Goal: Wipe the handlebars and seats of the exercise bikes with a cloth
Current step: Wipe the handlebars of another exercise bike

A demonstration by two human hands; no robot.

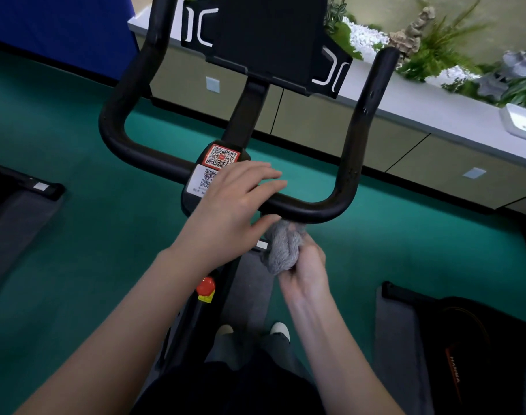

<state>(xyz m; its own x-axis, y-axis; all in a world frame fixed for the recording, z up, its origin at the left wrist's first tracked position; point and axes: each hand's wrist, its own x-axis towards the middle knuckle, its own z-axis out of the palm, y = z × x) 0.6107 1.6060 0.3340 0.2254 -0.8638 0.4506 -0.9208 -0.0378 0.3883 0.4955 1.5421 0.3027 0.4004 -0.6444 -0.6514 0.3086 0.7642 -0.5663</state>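
Handlebars (154,158) of a black exercise bike fill the head view, a rigid U-shaped tube whose two horns rise on either side of a dark console (270,37). It runs over green flooring, with the crossbar nearest the person. The bar looks hard, smooth and fixed to its stem, so it should take firm rubbing without shifting. Its curved corners would likely need the rag wrapped round them rather than pressed flat.

Just right of the QR stickers (221,157) at the stem, the person's left hand (234,202) lies across the crossbar. Its fingers are straight and close together and it grips nothing; whether the palm bears down on the tube cannot be told.

Beside its thumb, a grey fluffy cloth (284,247) is bunched up against the underside of the crossbar. The cloth appears soft, light and easily squeezed, best held as a wad in the fist. The right hand (306,271) grips it from below, fingers curled round the lower part. The seat is out of view.
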